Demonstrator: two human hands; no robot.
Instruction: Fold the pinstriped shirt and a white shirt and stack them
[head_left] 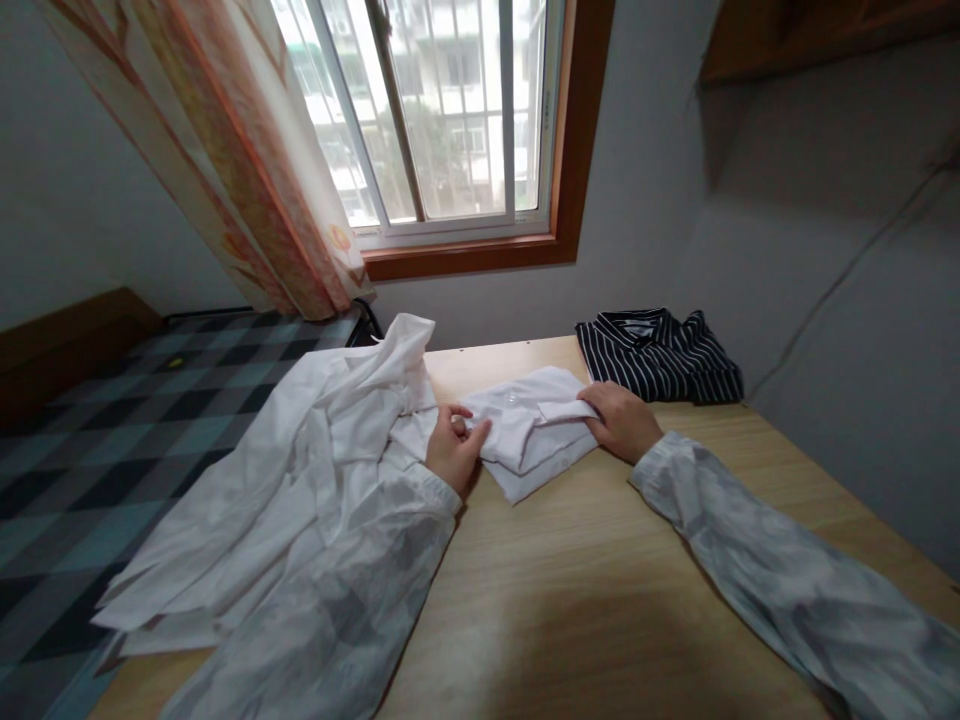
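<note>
A white shirt point(551, 465) lies partly folded on the wooden table, with small buttons showing on its cloth. At its left edge, my left hand point(456, 448) has its thumb and fingers curled together on the fabric. My right hand point(621, 420) grips the opposite edge, fingers over the cloth and thumb hidden underneath. To the left, a loose heap of white clothing point(330, 430) lies crumpled, close against my left hand and forearm. A folded black shirt with white stripes point(660, 360) rests behind my right hand, collar facing up.
The pale wooden table point(525, 600) reaches the wall below a barred window point(450, 120). On the left stands a bed with a checked cover point(67, 480), beside a patterned curtain point(247, 170). A wooden shelf point(825, 45) hangs upper right, and a cable point(840, 265) runs down the wall.
</note>
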